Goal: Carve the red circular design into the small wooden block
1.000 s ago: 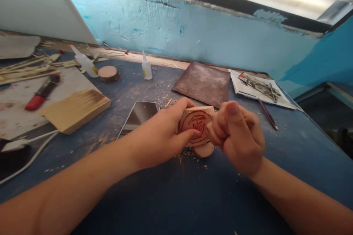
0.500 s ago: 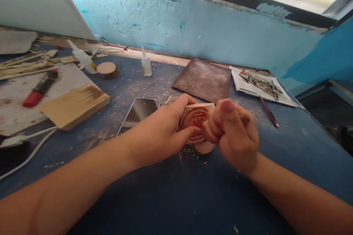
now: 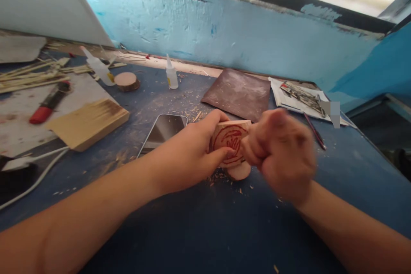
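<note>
A pale wooden block (image 3: pixel 226 137) with red curved lines drawn or cut on its face is gripped by my left hand (image 3: pixel 197 150), thumb on the front and fingers behind the upper edge. Under its lower edge lies a small round wood slice (image 3: pixel 239 171), with shavings around it. My right hand (image 3: pixel 282 154) is closed and blurred, its fingers at the block's right side. Whatever it grips is hidden inside the fist.
Left of my hands lies a phone (image 3: pixel 167 130), beyond it a thick wood board (image 3: pixel 90 122) and a red-black tool (image 3: pixel 49 102). A small bottle (image 3: pixel 172 75), brown sheet (image 3: pixel 239 92) and pencil (image 3: pixel 314 130) lie farther back.
My right hand has shifted slightly to the right and is more blurred. My left hand still holds the block in nearly the same place.
</note>
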